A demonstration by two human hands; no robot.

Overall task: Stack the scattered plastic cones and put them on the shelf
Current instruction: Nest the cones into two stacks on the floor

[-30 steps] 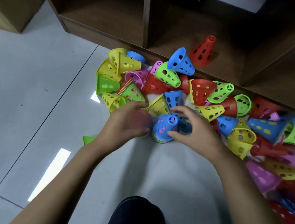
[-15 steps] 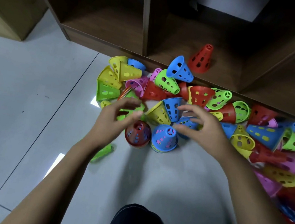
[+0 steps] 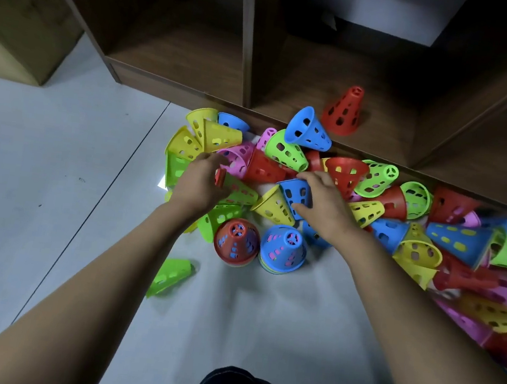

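perforated plastic cones (image 3: 286, 151) lie heaped on the tiled floor (image 3: 59, 152) along the front edge of the wooden shelf (image 3: 181, 65), two short stacks (image 3: 236, 241) at the heap's near edge. right hand (image 3: 327, 204) wraps a blue plastic cone (image 3: 293, 193); left hand (image 3: 197, 185) pinches a red plastic piece (image 3: 220, 177), mostly hidden. they look light, stiff, slick, so i'd grab the wide rim.

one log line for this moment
phase: picking | left hand: at green perforated plastic cone, grip unclear | right hand: grips blue perforated plastic cone | wooden shelf: one red plastic cone
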